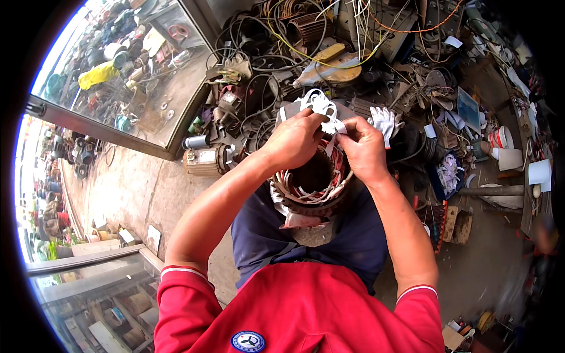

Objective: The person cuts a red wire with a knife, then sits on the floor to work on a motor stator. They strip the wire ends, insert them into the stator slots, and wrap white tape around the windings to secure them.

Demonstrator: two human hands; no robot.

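A motor stator (312, 206) stands between my knees, its round bore upward, with copper-red and white windings (337, 170) looped around the inner rim. Above its far edge is a loose bunch of white tape (319, 101). My left hand (296, 140) is closed, fingertips pinched at the tape on its left side. Across from it, my right hand (363, 150) pinches a strand of the same tape between thumb and forefinger. Both hands hover over the far rim of the stator, close together. Part of the tape is hidden behind my fingers.
Left of the stator lies a small motor (206, 160) beside a grey cylinder (196, 142). A white work glove (385, 122) rests beyond my right hand. Tangled cables and old motor parts crowd the far side. Glass doors (112, 138) stand on the left.
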